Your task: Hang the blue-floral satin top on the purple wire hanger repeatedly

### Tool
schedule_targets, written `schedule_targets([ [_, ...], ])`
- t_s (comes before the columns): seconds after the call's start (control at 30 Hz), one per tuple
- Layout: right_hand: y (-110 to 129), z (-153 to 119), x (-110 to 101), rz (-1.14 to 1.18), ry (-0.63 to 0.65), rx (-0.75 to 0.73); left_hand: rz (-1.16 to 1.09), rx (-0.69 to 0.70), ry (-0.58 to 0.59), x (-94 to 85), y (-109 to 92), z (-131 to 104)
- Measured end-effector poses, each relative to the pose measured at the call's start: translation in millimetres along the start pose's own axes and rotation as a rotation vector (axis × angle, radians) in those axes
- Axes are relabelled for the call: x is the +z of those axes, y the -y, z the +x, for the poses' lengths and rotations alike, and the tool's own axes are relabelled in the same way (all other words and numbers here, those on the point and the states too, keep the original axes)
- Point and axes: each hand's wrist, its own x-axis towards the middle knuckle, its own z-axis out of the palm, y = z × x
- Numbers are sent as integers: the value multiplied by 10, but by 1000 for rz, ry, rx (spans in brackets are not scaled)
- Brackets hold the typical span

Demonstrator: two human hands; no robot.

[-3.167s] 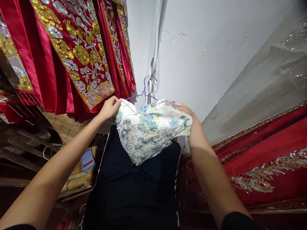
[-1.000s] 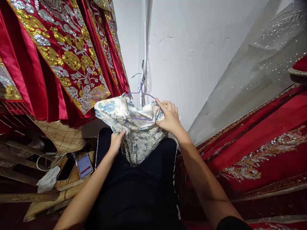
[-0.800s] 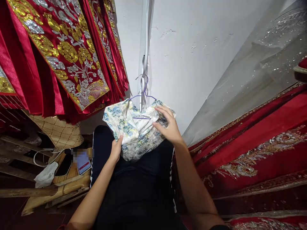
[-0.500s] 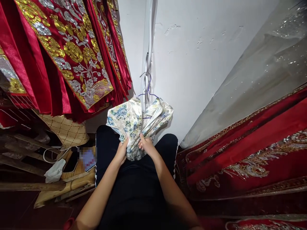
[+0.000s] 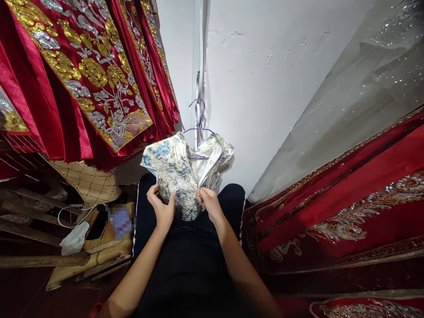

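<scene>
White plastered wall (image 5: 265, 66) ahead, scuffed and chipped in spots, meeting a second white wall at a far corner. Red embroidered cloths (image 5: 82, 75) with gold and silver flowers hanging on the left. Red gold-trimmed fabric (image 5: 347, 198) sloping on the right under clear sequinned plastic sheeting (image 5: 364, 88). Wooden planks (image 5: 43, 260) and cables low on the left, in shadow.

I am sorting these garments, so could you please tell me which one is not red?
The floral garment on the purple hanger, gripped by the left hand and right hand; it is pale with blue flowers, unlike the red embroidered robes.
</scene>
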Motion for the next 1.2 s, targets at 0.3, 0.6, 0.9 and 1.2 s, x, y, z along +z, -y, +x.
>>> schedule_targets([
  [0.3, 304, -16, -13, -4, 91, 28, 10, 143, 653, 376, -220, -29],
  [0.6, 1746, 719, 99, 148, -93, -290, 21, 180, 711, 569, -210, 106],
  [0.9, 1602, 588, 225, 86, 18, -269, -155, 168, 469, 558, -951, 860],
  [1.2, 1404, 572, 233, -14, -11, -330, 38, 585, 411, 586, -1516, 1397],
])
